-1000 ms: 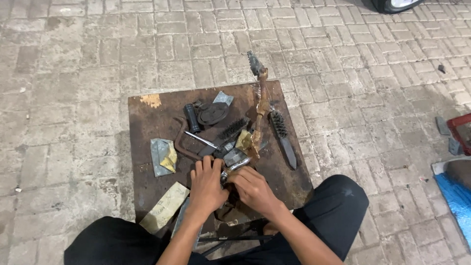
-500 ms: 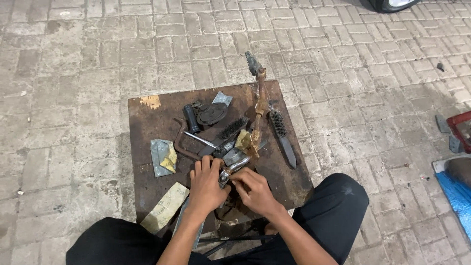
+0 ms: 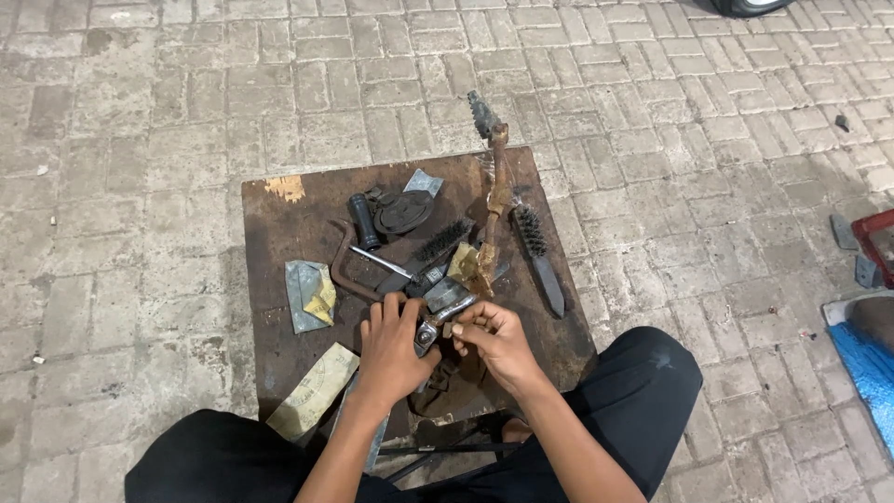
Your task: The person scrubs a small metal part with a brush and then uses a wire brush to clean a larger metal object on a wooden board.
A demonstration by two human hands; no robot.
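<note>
Left hand (image 3: 391, 346) grips a small metal part (image 3: 436, 321) at the near edge of the dark wooden board (image 3: 279, 233). Right hand (image 3: 494, 337) pinches the same part from the right side, fingers closed. The part's long axis runs diagonally, near-left to far-right, between both hands. Just beyond lie a rusted tool (image 3: 494, 210) and a wire brush (image 3: 538, 253); sandpaper (image 3: 312, 296) sits left.

This is an outdoor work spot on the ground, like a street repair place. The floor is grey paving bricks (image 3: 652, 112). A dirty wooden board (image 3: 279, 242) lies on the bricks. On the board are wire brushes (image 3: 533, 233), sandpaper sheets (image 3: 312, 296) and rusty metal parts (image 3: 496, 200).
</note>
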